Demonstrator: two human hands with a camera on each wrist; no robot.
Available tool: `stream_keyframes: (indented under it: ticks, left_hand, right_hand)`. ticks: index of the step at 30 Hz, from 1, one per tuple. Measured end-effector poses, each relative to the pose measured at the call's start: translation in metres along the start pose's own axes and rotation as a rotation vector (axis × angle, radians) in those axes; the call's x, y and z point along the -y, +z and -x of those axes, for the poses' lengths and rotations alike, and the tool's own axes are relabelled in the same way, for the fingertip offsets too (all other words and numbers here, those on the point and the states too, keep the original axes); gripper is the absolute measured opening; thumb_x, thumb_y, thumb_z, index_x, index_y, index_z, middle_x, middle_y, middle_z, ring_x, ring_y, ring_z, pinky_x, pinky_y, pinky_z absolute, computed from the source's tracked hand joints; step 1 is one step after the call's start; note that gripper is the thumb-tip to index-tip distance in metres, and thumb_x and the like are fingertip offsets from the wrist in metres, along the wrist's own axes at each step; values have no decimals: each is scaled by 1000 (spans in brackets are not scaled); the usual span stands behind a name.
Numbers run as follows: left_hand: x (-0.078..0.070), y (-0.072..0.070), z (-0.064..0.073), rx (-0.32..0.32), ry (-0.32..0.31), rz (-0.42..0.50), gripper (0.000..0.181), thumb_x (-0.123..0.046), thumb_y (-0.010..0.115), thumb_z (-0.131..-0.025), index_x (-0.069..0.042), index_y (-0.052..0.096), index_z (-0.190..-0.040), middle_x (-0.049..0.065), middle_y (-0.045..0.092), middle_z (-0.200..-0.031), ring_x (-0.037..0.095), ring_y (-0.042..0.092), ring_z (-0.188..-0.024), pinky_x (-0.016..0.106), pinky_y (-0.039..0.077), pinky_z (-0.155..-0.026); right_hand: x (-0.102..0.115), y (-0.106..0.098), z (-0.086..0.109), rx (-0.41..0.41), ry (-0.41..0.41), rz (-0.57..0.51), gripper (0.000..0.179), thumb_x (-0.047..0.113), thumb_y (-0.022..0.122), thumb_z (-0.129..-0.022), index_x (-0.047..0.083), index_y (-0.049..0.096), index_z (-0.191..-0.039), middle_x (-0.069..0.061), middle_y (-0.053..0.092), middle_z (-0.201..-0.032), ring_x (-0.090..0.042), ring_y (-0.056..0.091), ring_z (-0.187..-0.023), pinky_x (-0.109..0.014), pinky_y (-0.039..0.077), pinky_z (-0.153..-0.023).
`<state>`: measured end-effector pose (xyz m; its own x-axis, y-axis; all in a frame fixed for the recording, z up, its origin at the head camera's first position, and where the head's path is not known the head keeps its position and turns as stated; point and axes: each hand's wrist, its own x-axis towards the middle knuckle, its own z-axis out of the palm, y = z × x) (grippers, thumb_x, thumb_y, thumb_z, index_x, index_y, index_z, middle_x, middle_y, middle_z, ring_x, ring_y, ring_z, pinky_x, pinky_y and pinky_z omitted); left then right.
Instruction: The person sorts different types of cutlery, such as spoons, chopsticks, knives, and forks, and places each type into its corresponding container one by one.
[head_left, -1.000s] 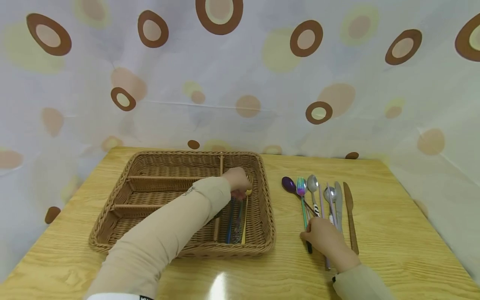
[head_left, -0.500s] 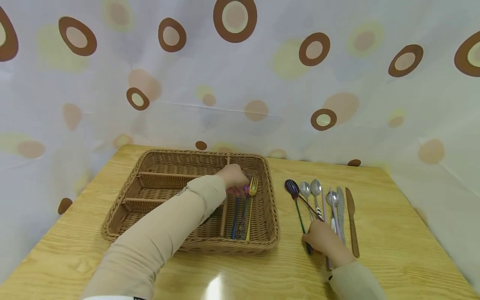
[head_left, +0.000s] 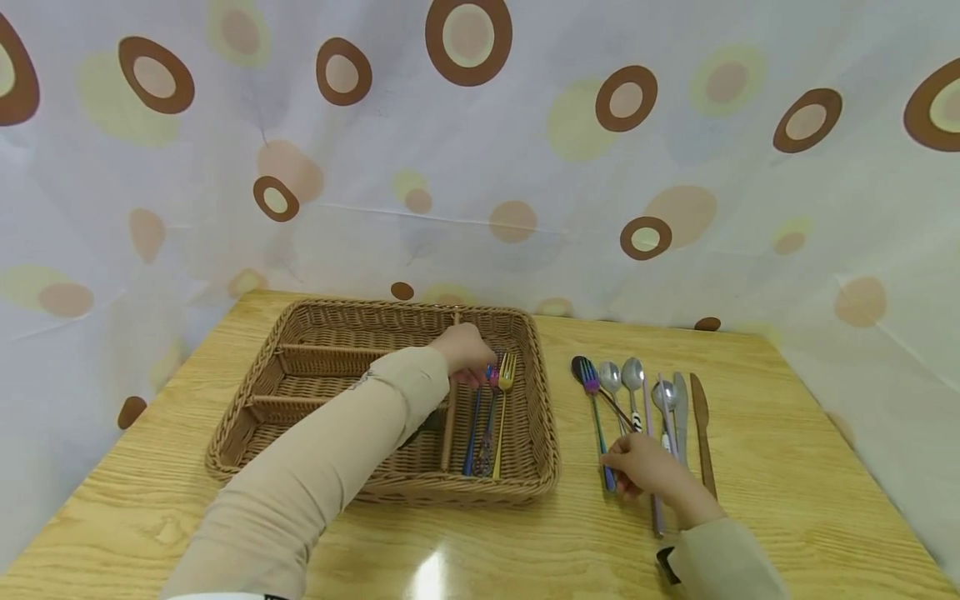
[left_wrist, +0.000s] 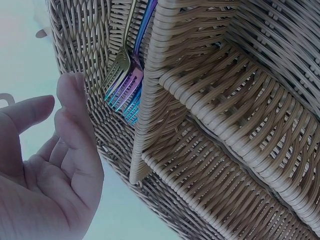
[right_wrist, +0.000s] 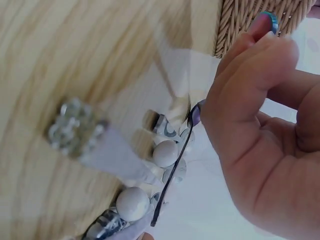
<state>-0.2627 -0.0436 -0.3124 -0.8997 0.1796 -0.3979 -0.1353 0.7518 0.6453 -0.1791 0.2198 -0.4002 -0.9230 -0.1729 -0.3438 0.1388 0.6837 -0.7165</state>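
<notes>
In the head view my right hand (head_left: 648, 467) pinches a rainbow-coloured fork (head_left: 600, 429) by the lower handle; its tines lie over a dark spoon (head_left: 578, 367). The right wrist view has the handle's shiny end (right_wrist: 271, 22) poking out past my fingers. My left hand (left_wrist: 60, 160) holds nothing; its fingers are loosely bent above the rim of a wicker basket (head_left: 551, 417). Below it, in the right-hand compartment, lie a gold fork (head_left: 506, 375), a purple-headed fork (head_left: 492, 400) and a blue fork (head_left: 472, 442).
Right of the held fork are silver spoons (head_left: 632, 375), lilac-handled cutlery (head_left: 657, 515), a silver knife (head_left: 681, 408) and a brown knife (head_left: 701, 417). Dividers (head_left: 337, 351) split the basket's left part into compartments. A patterned cloth (head_left: 570, 192) hangs behind the table.
My left hand has drawn back from the gold fork, whose tines now show. The rainbow fork has shifted slightly, its handle end raised toward my right fingers. The head view has swung a little.
</notes>
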Motion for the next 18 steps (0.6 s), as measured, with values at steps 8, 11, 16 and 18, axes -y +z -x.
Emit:
stream_keyframes:
  ticks: [8, 11, 16, 18]
  left_hand:
    - [0, 0, -1, -12, 4, -9, 31, -20, 53, -95, 2, 62, -114, 16, 71, -90, 11, 58, -49, 20, 41, -43]
    - [0, 3, -3, -5, 8, -7, 31, -19, 53, -95, 3, 62, -115, 16, 72, -90, 14, 63, -54, 19, 43, -43]
    - [0, 5, 0, 9, 24, 57, 30, -13, 52, -94, 6, 61, -114, 15, 70, -81, 17, 64, -58, 19, 47, -47]
    - [-2, 4, 2, 3, 35, 69, 29, -12, 51, -94, 6, 62, -113, 12, 69, -77, 16, 63, -58, 20, 49, -49]
  right_hand:
    - [5, -5, 3, 3, -7, -85, 19, 10, 47, -97, -5, 53, -87, -1, 49, -61, -10, 50, -52, -25, 50, -52]
    - [5, -7, 5, 35, -28, -141, 22, 11, 45, -98, -9, 53, -95, 0, 49, -64, -9, 50, -55, -23, 48, -53]
    - [10, -8, 8, 94, -76, -229, 28, 14, 43, -99, -13, 50, -104, 3, 50, -65, -6, 50, -56, -21, 47, -55]
    - [13, -9, 8, 106, -98, -255, 28, 15, 43, -99, -12, 50, -103, 4, 50, -65, -4, 50, -56, -21, 47, -55]
